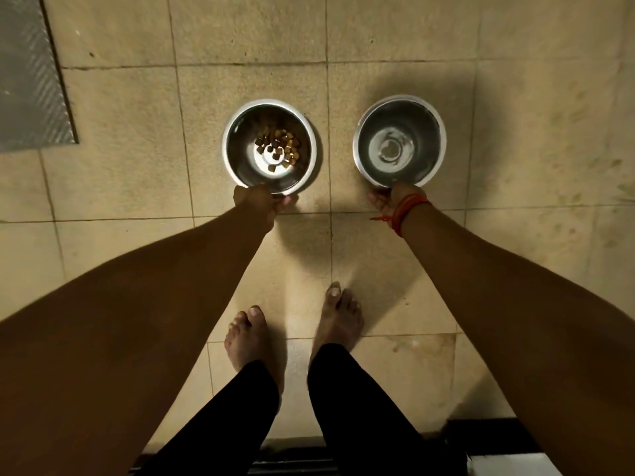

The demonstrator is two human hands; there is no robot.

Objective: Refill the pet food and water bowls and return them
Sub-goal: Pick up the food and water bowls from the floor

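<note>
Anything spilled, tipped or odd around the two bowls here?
No spill or tilt: kibble lies inside the left bowl, the right bowl is level. Only faint smudges mark the floor tiles at right.

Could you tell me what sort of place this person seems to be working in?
Likely a home's indoor floor: beige tiles, a grey mat, and two steel pet bowls, the kibble bowl and the water bowl.

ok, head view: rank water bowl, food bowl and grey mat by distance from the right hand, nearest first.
From the right hand:
1. water bowl, on the right; that hand grips its near rim.
2. food bowl, to the left, gripped by the left hand.
3. grey mat, far upper left corner of the view.
</note>
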